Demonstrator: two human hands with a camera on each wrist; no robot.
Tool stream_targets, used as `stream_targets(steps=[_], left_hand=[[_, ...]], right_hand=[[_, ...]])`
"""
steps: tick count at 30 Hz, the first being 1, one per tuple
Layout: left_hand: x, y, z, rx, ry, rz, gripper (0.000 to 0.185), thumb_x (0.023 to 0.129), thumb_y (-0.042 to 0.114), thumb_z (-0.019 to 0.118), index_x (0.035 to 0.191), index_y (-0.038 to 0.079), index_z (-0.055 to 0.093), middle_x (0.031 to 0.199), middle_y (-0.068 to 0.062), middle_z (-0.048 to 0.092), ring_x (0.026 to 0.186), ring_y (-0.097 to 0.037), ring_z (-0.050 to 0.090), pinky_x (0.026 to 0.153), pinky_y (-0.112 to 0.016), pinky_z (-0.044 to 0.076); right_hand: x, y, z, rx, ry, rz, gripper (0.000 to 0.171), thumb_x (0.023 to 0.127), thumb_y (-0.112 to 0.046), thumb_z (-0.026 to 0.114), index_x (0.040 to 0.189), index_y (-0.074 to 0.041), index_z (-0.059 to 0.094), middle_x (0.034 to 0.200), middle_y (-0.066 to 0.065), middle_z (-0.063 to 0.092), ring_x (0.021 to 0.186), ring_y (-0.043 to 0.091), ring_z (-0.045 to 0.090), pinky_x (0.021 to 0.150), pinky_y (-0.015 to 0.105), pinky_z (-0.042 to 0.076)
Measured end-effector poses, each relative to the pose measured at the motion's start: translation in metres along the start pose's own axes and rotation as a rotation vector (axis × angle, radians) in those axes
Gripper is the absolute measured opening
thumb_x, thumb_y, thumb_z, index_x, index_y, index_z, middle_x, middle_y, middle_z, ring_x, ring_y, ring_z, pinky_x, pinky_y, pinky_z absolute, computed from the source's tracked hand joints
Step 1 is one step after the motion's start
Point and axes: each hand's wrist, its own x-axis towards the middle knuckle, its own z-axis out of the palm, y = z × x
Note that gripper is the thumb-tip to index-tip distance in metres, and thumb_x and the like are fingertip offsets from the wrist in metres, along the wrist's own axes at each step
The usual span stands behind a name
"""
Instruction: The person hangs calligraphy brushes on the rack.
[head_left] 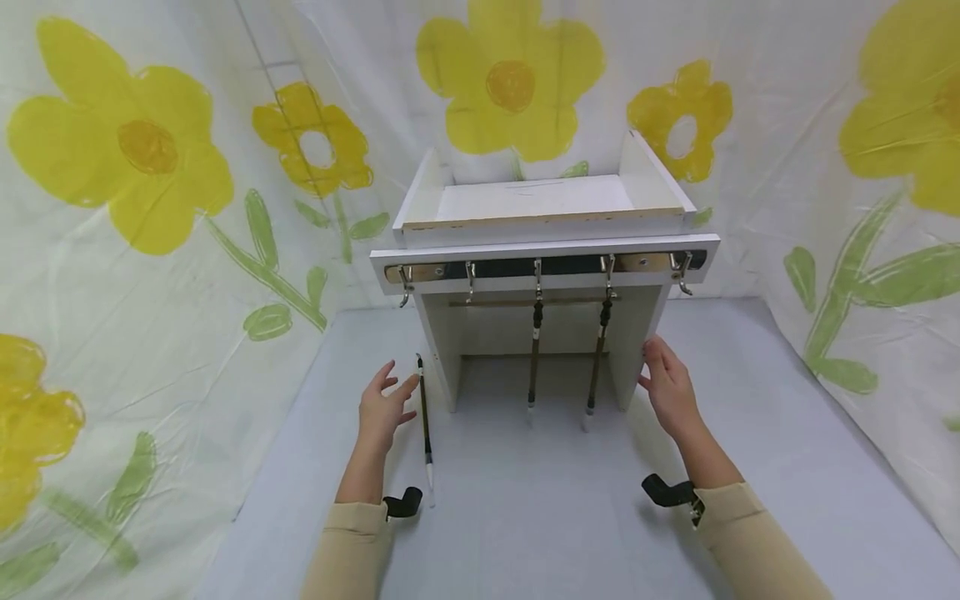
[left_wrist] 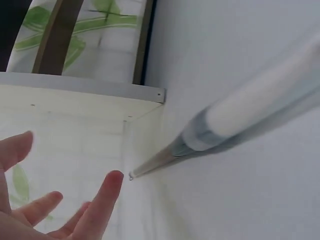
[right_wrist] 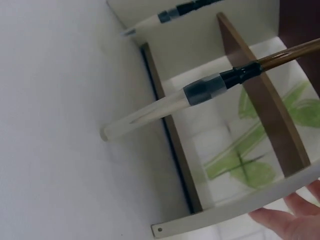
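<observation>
A white wooden rack (head_left: 543, 250) with a row of metal hooks (head_left: 537, 275) stands at the back of the grey table (head_left: 525, 517). Two calligraphy brushes (head_left: 534, 358) (head_left: 597, 362) hang from hooks, tips down; the right wrist view shows one capped tip (right_wrist: 150, 117). A third brush (head_left: 425, 421) lies on the table beside the rack's left leg, its capped end (left_wrist: 250, 112) close in the left wrist view. My left hand (head_left: 384, 408) hovers open next to that brush, fingers (left_wrist: 102, 197) spread. My right hand (head_left: 666, 387) rests open against the rack's right side panel (right_wrist: 240, 212).
Flower-printed plastic sheeting (head_left: 150, 167) walls in the table on the left, back and right. An upper tray (head_left: 540, 200) sits on top of the rack. Black wrist straps (head_left: 405, 502) show on both arms.
</observation>
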Motion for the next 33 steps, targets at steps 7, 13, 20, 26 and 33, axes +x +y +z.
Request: stream_targets(steps=[7,13,20,26,33], left_hand=[[0.002,-0.012,0.004,0.208,0.031,-0.017,0.078,0.090,0.029,0.077,0.156,0.015,0.038,0.156,-0.022,0.036,0.107,-0.039,0.066,0.079,-0.034,0.063],[0.004,-0.023,0.007,0.289,0.015,-0.017,0.078,0.087,0.023,0.079,0.154,0.011,0.040,0.151,-0.025,0.042,0.107,-0.038,0.066,0.083,-0.037,0.062],[0.006,-0.026,0.016,0.423,0.020,-0.009,0.073,0.085,0.018,0.080,0.149,0.003,0.047,0.142,-0.030,0.049,0.119,-0.041,0.057,0.095,-0.049,0.056],[0.012,-0.026,0.019,0.489,0.029,0.008,0.069,0.082,0.009,0.081,0.144,0.000,0.052,0.138,-0.031,0.050,0.118,-0.041,0.055,0.097,-0.052,0.054],[0.009,-0.028,0.015,0.500,0.006,-0.020,0.072,0.083,0.006,0.075,0.147,-0.004,0.046,0.137,-0.029,0.053,0.107,-0.036,0.057,0.092,-0.049,0.055]], right_hand=[[0.001,-0.002,0.001,-0.009,0.002,-0.014,0.056,0.111,-0.041,0.027,0.161,-0.014,0.028,0.162,0.017,0.033,0.147,0.043,0.034,0.105,0.062,0.044],[-0.002,-0.002,0.001,-0.010,0.017,-0.017,0.056,0.111,-0.042,0.026,0.160,-0.013,0.030,0.161,0.018,0.036,0.146,0.042,0.035,0.105,0.060,0.045],[-0.003,-0.003,0.000,-0.025,0.026,-0.014,0.057,0.112,-0.042,0.026,0.158,-0.011,0.033,0.160,0.018,0.036,0.146,0.043,0.035,0.104,0.059,0.045],[-0.003,-0.003,0.000,-0.039,0.028,0.000,0.056,0.111,-0.043,0.025,0.159,-0.012,0.032,0.161,0.017,0.036,0.146,0.043,0.035,0.104,0.059,0.045],[-0.004,-0.003,0.000,-0.027,0.022,0.007,0.057,0.111,-0.043,0.026,0.159,-0.012,0.033,0.161,0.017,0.035,0.147,0.043,0.034,0.105,0.060,0.045]])
